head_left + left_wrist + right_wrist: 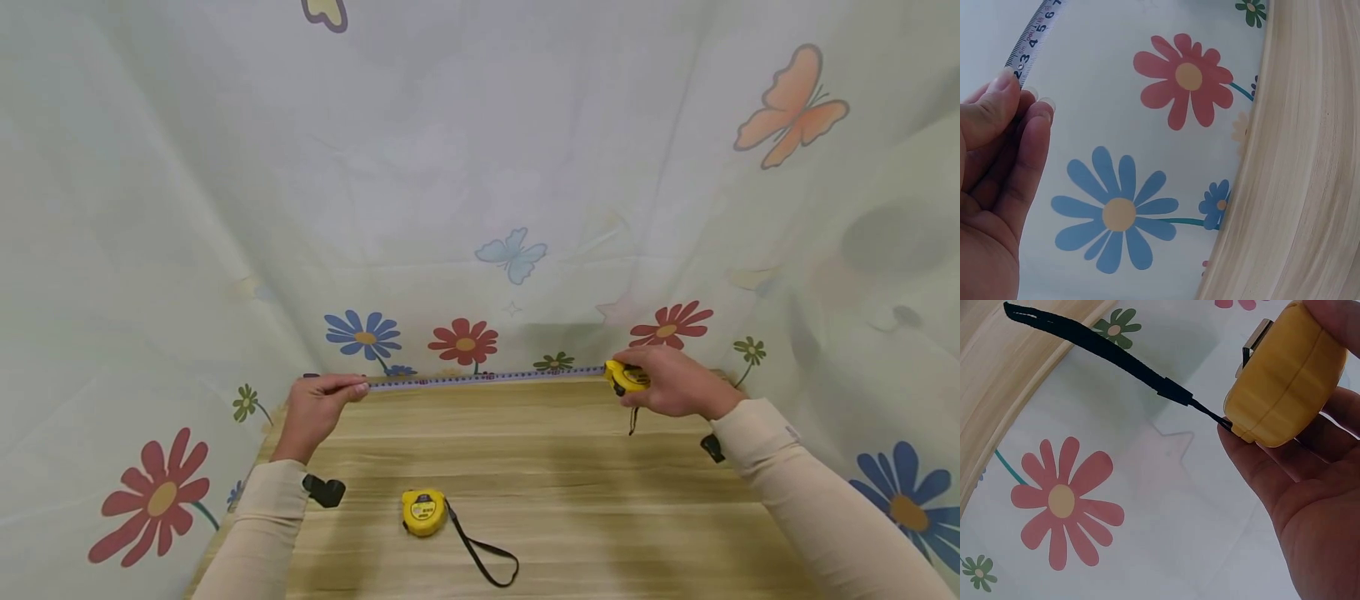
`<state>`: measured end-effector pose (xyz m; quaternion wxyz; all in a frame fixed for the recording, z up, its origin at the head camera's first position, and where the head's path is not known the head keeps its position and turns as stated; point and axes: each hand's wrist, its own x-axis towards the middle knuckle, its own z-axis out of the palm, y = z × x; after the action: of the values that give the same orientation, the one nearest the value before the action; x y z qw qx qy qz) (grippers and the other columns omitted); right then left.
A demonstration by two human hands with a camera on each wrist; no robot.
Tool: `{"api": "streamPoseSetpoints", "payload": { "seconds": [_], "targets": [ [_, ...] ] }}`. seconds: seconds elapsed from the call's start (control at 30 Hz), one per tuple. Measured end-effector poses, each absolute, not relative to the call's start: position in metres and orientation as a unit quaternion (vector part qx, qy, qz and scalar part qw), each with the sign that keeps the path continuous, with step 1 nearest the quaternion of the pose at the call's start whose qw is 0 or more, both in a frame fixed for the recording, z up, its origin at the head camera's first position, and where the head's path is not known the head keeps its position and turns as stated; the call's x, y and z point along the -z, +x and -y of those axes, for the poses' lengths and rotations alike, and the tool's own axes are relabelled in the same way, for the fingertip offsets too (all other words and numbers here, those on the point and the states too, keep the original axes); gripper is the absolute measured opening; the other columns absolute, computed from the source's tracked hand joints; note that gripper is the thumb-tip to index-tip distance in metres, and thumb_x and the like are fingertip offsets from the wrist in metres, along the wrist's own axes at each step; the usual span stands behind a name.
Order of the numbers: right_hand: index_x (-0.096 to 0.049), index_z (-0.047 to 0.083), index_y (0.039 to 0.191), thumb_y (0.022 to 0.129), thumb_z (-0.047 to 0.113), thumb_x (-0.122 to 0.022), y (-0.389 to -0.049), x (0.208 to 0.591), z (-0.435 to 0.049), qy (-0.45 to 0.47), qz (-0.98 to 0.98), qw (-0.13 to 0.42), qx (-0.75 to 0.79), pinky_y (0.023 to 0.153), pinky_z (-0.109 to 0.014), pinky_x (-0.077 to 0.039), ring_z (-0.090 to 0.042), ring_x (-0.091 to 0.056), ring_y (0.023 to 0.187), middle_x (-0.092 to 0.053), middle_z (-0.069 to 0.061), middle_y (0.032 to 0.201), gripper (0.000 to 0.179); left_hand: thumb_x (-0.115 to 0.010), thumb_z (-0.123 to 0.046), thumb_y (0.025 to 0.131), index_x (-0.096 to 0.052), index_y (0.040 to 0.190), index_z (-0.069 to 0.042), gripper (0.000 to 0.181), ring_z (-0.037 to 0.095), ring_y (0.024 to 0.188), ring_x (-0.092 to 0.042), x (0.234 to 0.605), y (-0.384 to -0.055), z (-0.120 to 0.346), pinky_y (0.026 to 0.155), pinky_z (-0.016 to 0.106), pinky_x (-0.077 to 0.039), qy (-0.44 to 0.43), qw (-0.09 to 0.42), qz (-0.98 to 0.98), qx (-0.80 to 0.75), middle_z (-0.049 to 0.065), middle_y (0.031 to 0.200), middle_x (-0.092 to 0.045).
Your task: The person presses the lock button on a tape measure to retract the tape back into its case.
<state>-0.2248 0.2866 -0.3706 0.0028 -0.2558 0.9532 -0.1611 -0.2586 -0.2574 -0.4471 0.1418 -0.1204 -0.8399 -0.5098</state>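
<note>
A white tape blade [487, 378] with printed numbers stretches nearly level between my two hands, near the table's far edge. Its free end is pinched between thumb and fingers of my left hand [318, 408]; the left wrist view shows the blade [1034, 40] coming out past the thumb, its first numbers visible. My right hand [678, 383] grips the yellow tape measure [628, 377] that the blade comes from. In the right wrist view the case [1288, 378] sits between thumb and fingers, with a black wrist strap [1104, 347] hanging off it.
A second yellow tape measure [424, 512] lies on the wood-grain table [570, 500], its black strap [487, 550] looped to the right. White fabric [450, 150] printed with flowers and butterflies rises behind the table and along both sides.
</note>
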Motion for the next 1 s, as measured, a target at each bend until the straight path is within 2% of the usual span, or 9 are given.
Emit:
{"api": "streamPoseSetpoints", "payload": {
  "seconds": [0.43,0.57,0.7,0.8,1.0],
  "targets": [
    [-0.065,-0.001,0.135,0.087,0.021,-0.086,-0.2239,0.3692,-0.2832,-0.256,-0.953,0.005,0.161,0.084,-0.039,-0.059,-0.017,-0.063,0.092,-0.073,-0.01,0.115,0.056,-0.077,-0.022,0.097,-0.082,0.11,-0.008,0.02,0.004,0.085,-0.075,0.4447,-0.2566,0.2569,0.08,0.018,-0.06,-0.114,0.135,0.84,0.513,0.016,0.107,-0.08],
    [-0.065,-0.001,0.135,0.088,0.021,-0.085,-0.2232,0.3688,-0.2819,-0.258,-0.953,0.001,0.16,0.085,-0.041,-0.059,-0.018,-0.064,0.095,-0.073,-0.012,0.119,0.056,-0.077,-0.019,0.096,-0.082,0.11,-0.008,0.018,0.01,0.084,-0.077,0.4458,-0.2574,0.2563,0.079,0.024,-0.063,-0.12,0.139,0.837,0.516,0.018,0.104,-0.08],
    [-0.065,-0.001,0.134,0.088,0.021,-0.085,-0.223,0.3685,-0.2814,-0.263,-0.952,-0.004,0.158,0.086,-0.041,-0.059,-0.018,-0.065,0.095,-0.072,-0.013,0.12,0.055,-0.077,-0.017,0.096,-0.082,0.109,-0.004,0.019,0.009,0.082,-0.076,0.4468,-0.259,0.2549,0.078,0.027,-0.064,-0.121,0.142,0.836,0.516,0.02,0.101,-0.08],
    [-0.065,-0.001,0.135,0.088,0.021,-0.085,-0.2219,0.3678,-0.2812,-0.26,-0.953,-0.002,0.157,0.086,-0.041,-0.06,-0.019,-0.065,0.095,-0.072,-0.013,0.121,0.056,-0.076,-0.017,0.096,-0.081,0.109,-0.002,0.02,0.007,0.08,-0.075,0.4456,-0.2589,0.2536,0.077,0.024,-0.063,-0.116,0.139,0.838,0.515,0.02,0.1,-0.08],
    [-0.065,-0.001,0.136,0.088,0.021,-0.085,-0.2212,0.3676,-0.2803,-0.258,-0.953,-0.003,0.159,0.087,-0.042,-0.06,-0.02,-0.065,0.097,-0.072,-0.015,0.125,0.057,-0.077,-0.017,0.096,-0.081,0.108,0.0,0.021,0.01,0.081,-0.075,0.4435,-0.2578,0.2526,0.075,0.021,-0.061,-0.104,0.136,0.838,0.518,0.018,0.098,-0.08]
  ]
}}
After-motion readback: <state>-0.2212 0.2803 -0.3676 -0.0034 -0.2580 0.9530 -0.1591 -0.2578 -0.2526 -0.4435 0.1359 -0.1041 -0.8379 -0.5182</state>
